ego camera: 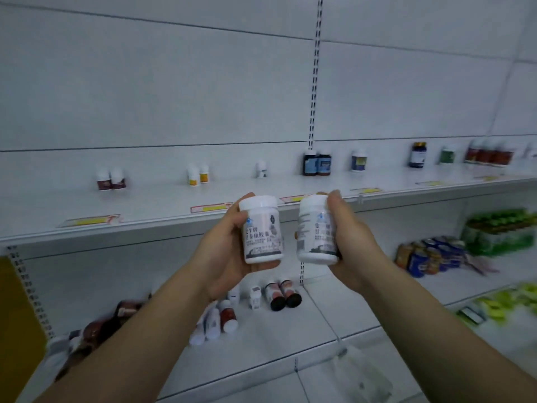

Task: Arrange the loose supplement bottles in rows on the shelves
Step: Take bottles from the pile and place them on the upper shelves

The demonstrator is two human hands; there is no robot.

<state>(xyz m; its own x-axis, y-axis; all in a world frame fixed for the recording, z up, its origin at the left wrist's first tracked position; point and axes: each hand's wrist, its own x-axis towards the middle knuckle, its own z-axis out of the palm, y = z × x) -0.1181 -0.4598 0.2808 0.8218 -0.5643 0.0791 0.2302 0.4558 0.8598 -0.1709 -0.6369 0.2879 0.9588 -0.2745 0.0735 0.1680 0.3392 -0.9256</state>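
My left hand (223,251) grips a white supplement bottle (261,231) with a white cap, held upright in front of the upper shelf's edge (145,225). My right hand (345,231) grips a second, matching white bottle (315,231), tilted slightly left, its fingers wrapped over the cap. The two bottles are side by side and a little apart. On the upper shelf, bottles stand in small groups: a dark red pair (111,178), a white pair (197,173), a brown pair (316,164). Several loose bottles (220,318) lie on the lower shelf below my arms.
Further right on the upper shelf stand a blue bottle (418,155), a green one (447,155) and red ones (488,154). Drink cans (430,257) and green packs (499,231) fill the right-hand lower shelf. A slotted upright (315,82) divides the back wall. Yellow price tags line the shelf edge.
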